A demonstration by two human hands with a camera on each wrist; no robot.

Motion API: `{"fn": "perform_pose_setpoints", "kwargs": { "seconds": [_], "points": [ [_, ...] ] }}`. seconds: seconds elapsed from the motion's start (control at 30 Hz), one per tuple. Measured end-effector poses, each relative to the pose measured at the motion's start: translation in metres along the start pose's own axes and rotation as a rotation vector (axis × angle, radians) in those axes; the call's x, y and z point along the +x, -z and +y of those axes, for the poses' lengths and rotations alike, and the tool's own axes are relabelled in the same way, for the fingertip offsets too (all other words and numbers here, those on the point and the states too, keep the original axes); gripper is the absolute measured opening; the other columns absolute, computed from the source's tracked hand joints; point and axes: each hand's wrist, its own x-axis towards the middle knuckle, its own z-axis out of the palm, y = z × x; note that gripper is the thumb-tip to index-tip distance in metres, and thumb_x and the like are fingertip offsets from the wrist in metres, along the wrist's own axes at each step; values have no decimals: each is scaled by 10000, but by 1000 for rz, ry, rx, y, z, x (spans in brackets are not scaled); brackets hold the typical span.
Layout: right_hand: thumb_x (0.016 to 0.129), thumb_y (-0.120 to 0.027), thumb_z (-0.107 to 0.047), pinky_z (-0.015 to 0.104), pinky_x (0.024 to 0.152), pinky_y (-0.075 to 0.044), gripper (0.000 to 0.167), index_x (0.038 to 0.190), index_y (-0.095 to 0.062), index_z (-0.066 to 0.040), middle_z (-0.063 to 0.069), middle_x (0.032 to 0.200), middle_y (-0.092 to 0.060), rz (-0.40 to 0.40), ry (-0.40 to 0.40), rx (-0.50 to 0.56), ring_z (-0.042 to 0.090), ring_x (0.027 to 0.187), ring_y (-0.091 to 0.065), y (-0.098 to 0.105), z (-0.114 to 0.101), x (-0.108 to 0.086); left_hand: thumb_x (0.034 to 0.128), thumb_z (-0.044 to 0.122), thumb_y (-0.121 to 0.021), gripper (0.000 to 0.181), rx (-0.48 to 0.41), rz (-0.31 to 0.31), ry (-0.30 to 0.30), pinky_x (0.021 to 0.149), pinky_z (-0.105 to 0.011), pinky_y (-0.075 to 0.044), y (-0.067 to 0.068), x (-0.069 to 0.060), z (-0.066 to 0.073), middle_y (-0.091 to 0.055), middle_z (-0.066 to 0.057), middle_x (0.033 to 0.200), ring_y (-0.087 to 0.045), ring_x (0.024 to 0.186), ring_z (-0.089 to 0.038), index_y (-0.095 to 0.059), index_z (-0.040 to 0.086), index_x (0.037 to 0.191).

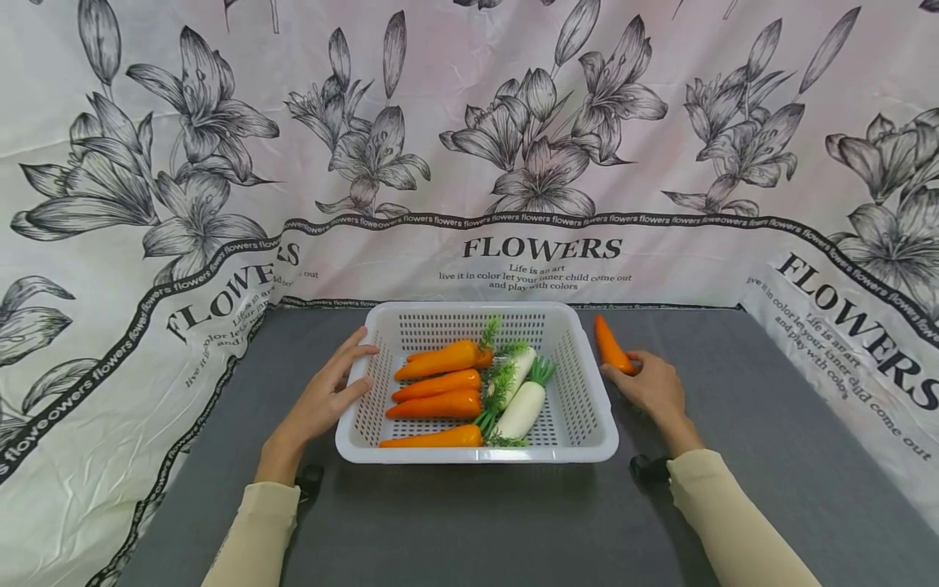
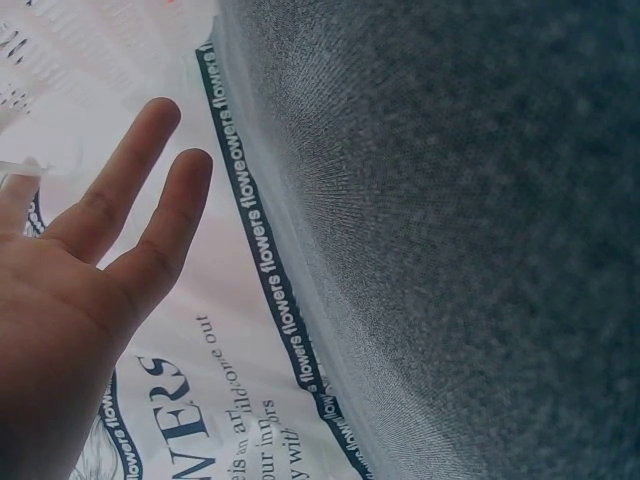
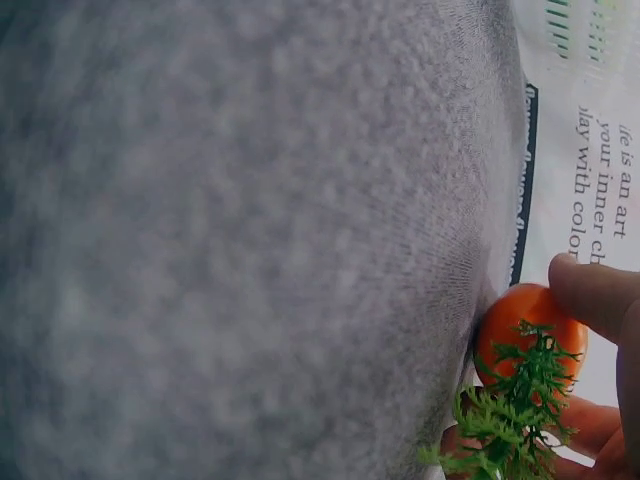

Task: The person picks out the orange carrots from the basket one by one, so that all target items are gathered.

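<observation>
A white plastic basket [image 1: 480, 457] holds several orange carrots [image 1: 440, 404] lying side by side, tips to the left. Beside them are two white radishes [image 1: 522, 412] with green tops. My left hand [image 1: 323, 399] rests at the basket's left rim; its fingers [image 2: 130, 170] look fairly straight in the left wrist view. To the right of the basket, my right hand [image 1: 655, 389] grips another carrot [image 1: 610, 346] between thumb and fingers near its leafy end. This carrot's green leaves [image 3: 515, 410] show close up in the right wrist view, and its tip points away from me.
A dark grey cloth [image 1: 469, 522] covers the table. Behind and at both sides hangs a white curtain [image 1: 543, 277] printed with flowers and lettering. Black wrist devices [image 1: 649, 469] sit by both forearms.
</observation>
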Motion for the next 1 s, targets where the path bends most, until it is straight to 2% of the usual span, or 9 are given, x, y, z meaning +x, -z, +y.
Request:
{"fn": "perform_pose_setpoints", "kwargs": {
  "seconds": [0.13,0.27,0.43,0.5,0.57,0.7,1.0],
  "points": [
    [925,-669,-492,408,690,-546,763,1411,-505,73,325,1233,-641,14,-5,4,366,880,-639,0,0,0,1028,182,-557,486,1,1,3,831,-261,-556,0,0,0,-124,-78,1727,-577,1229,-399,-458,80,1492],
    [923,-671,-499,405,686,-543,772,1413,-502,73,324,1230,-646,15,-1,-3,363,871,-640,-1,1,0,1029,178,-551,484,-6,0,0,832,-261,-555,0,0,0,-122,-85,1727,-573,1236,-413,-457,68,1490],
    [918,-685,-493,403,676,-550,788,1421,-490,82,331,1223,-646,18,5,5,359,859,-652,-2,1,-1,1037,169,-539,493,-71,-20,18,850,-232,-551,0,0,0,-80,-57,1735,-476,1379,-455,-438,67,1508],
    [918,-689,-492,397,669,-550,792,1423,-486,83,331,1217,-648,18,8,7,354,852,-656,-2,1,-1,1042,164,-530,495,-89,-28,25,900,-299,-560,1,0,0,-61,-44,1738,-393,1456,-453,-429,89,1521],
    [919,-688,-492,390,665,-548,793,1426,-483,81,331,1215,-648,15,8,8,351,848,-656,-1,1,-1,1045,159,-522,499,-91,-33,25,975,-418,-545,1,0,0,-50,-47,1739,-312,1507,-448,-420,98,1530],
    [919,-690,-488,408,690,-557,794,1432,-477,79,327,1220,-646,8,5,8,356,864,-654,-1,2,-1,1048,156,-514,502,-87,-38,29,1049,-618,-451,2,0,0,-40,-47,1740,-218,1548,-440,-414,126,1539],
    [929,-663,-425,558,895,-511,750,1441,-469,87,340,1301,-608,27,12,4,440,1034,-623,-3,3,0,1042,147,-512,518,-80,-46,39,1055,-636,-442,3,1,2,-42,-48,1740,-244,1534,-458,-399,134,1548]
  ]
}}
